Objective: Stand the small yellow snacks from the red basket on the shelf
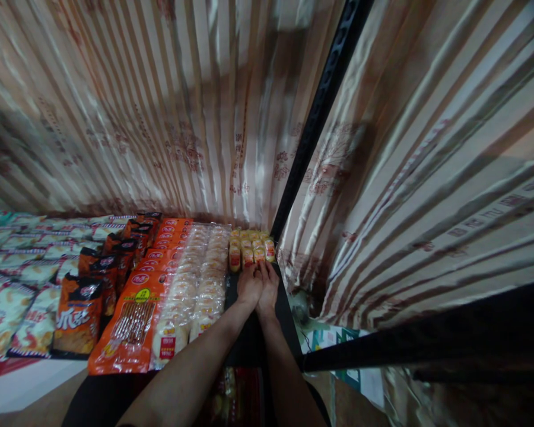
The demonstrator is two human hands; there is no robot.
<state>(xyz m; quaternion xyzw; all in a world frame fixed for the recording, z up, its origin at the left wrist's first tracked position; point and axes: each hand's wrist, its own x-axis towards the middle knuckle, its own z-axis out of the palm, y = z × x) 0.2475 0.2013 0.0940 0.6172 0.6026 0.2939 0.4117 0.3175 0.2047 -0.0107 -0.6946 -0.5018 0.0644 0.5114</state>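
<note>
My left hand [249, 286] and my right hand [267, 286] are close together at the front of a block of small yellow snack packets [235, 256]. These packets carry red labels and stand in several rows at the shelf's right end. The fingers of both hands are drawn in around a front-row yellow packet [258, 254]; the hands partly cover its lower end. Left of my hands lie rows of round white crackers in clear wrappers [171, 332]. Beside them are overlapping orange snack bags [136, 314] with a window showing brown sticks.
Black-and-orange chip bags [78, 314] and pale snack bags [4, 308] fill the shelf farther left. A black perforated post [314, 136] rises behind the right corner. Striped curtains [182, 118] hang behind and to the right. A dark bar [404, 332] crosses at right.
</note>
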